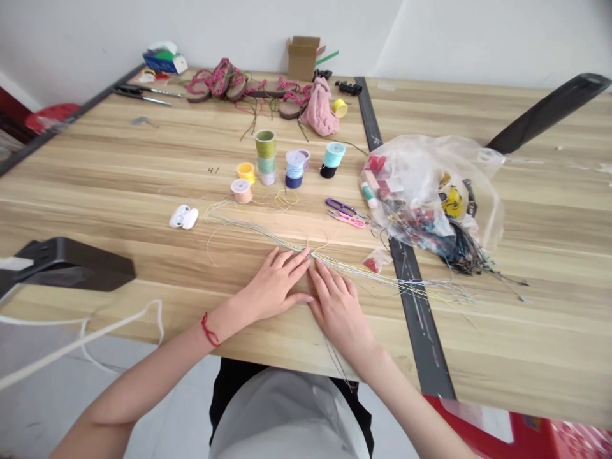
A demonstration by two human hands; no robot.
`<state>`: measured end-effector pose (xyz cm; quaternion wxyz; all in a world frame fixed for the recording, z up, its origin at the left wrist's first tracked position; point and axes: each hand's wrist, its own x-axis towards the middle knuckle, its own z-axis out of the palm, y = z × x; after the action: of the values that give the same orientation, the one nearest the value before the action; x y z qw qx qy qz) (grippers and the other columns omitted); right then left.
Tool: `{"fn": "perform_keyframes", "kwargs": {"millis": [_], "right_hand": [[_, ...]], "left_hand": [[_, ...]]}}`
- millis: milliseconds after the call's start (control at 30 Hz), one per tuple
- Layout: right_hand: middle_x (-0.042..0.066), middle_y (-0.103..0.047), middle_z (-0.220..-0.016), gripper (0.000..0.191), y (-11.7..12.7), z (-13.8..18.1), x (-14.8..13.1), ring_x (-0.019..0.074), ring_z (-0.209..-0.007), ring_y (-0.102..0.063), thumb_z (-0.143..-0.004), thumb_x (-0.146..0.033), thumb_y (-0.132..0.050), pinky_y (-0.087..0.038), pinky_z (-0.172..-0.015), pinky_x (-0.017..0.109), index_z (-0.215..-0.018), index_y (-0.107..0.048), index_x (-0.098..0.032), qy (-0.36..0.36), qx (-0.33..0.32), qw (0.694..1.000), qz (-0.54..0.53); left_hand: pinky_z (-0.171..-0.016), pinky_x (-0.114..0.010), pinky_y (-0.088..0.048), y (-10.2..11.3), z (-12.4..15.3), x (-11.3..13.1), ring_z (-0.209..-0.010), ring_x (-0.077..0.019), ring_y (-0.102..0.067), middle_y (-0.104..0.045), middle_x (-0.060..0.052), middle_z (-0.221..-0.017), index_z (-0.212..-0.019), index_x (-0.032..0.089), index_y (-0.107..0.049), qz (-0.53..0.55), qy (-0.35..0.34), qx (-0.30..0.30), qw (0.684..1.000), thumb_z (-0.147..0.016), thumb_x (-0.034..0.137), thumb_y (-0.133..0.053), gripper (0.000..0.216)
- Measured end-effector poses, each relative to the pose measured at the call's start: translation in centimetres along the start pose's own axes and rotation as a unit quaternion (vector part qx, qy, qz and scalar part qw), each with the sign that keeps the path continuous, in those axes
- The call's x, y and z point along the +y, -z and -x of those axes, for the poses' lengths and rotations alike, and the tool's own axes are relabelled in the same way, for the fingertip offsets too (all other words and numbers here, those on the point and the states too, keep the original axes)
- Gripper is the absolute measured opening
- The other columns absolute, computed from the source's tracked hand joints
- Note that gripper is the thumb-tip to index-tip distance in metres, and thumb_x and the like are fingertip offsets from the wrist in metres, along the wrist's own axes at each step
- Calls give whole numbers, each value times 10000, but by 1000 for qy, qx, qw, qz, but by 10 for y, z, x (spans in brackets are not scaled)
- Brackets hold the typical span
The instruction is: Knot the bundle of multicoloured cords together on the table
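Note:
My left hand lies flat on the table with fingers stretched out, the tips at a bundle of thin coloured threads. Beside it my right hand also rests flat, fingers extended, touching the same bundle near its middle. The threads run across the table, spreading loosely to the left and right. A few loose strands hang over the front edge below my right hand. Whether any strand is pinned under my fingertips is hidden. Purple thread snips and pink thread snips lie beyond my right hand.
Thread spools stand at the back middle, including a green spool on a stack. A clear plastic bag of cords lies at right, near a small red-bead bag. An earbud case and black device are at left.

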<state>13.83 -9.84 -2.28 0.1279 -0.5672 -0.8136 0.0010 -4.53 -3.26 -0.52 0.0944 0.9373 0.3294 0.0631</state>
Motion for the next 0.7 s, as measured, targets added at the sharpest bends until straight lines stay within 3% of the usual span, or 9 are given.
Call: {"fn": "perform_keyframes", "kwargs": {"millis": [367, 433, 533, 700], "right_hand": [[156, -496, -1482, 456, 1, 7, 0, 327, -1322, -437, -995, -279, -413, -375, -1018, 471, -1416, -458, -112, 6, 31, 1000, -2], [157, -558, -1411, 403, 4, 10, 4, 322, -1306, -442, -1002, -282, -408, -387, -1001, 465, -1366, -493, -131, -9, 50, 999, -16], [161, -633, -1202, 291, 8, 14, 13, 302, -1116, -536, -1005, -248, -394, -428, -909, 437, -1215, -571, -152, -72, 87, 993, -16], [159, -598, -1061, 231, 8, 17, 31, 305, -955, -518, -994, -243, -391, -409, -808, 441, -997, -609, -165, -137, 101, 985, 42]], "left_hand": [[-1177, -557, -208, -3, 1, 0, -1365, -315, -366, -299, -98, -1605, -1529, 173, -329, 6, 3, 9, 1000, -951, 644, -403, 749], [-1179, -559, -198, -4, 1, 0, -1365, -320, -360, -275, -95, -1615, -1524, 166, -338, -4, 1, 3, 1000, -951, 641, -410, 748], [-1179, -560, -190, -5, 2, -1, -1366, -321, -358, -260, -97, -1620, -1522, 168, -342, -13, -3, -2, 1000, -952, 615, -444, 731], [-1176, -552, -195, -5, 2, -1, -1364, -321, -354, -259, -93, -1621, -1525, 158, -333, -14, -6, 0, 1000, -958, 614, -431, 734]]}}
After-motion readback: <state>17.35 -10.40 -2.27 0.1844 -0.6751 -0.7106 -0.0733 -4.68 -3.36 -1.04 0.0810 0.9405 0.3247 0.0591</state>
